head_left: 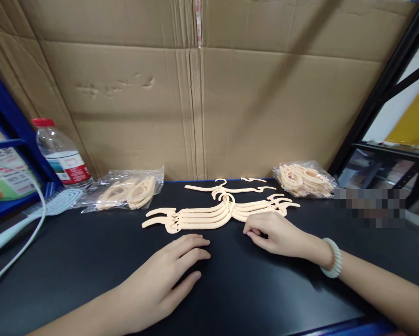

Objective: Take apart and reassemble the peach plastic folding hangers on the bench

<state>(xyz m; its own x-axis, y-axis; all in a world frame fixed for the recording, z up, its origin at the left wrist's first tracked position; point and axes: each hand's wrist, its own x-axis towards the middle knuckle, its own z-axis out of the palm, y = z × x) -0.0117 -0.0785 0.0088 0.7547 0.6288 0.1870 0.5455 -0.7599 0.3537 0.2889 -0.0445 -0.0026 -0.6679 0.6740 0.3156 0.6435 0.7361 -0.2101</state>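
Several cream plastic clothes hangers [206, 223] lie stacked on the black tabletop, their hooks bunched together in the middle. Behind the stack are a single hanger [202, 188] and a small loose hanger piece [253, 179]. My left hand [167, 270] rests in front of the stack's left half, fingers apart and holding nothing. To the right, my right hand [274, 232] has its fingers curled in toward the thumb, and nothing shows in them. It is close to the stack's right half and partly covers it; whether it touches the hangers I cannot tell.
Clear bags of cream hanger parts lie at the back left [129, 191] and back right [303, 179]. At the left are a red-capped bottle [64, 156], a pale hairbrush [55, 205] and a white cable [24, 252]. Cardboard [195, 102] forms the back wall.
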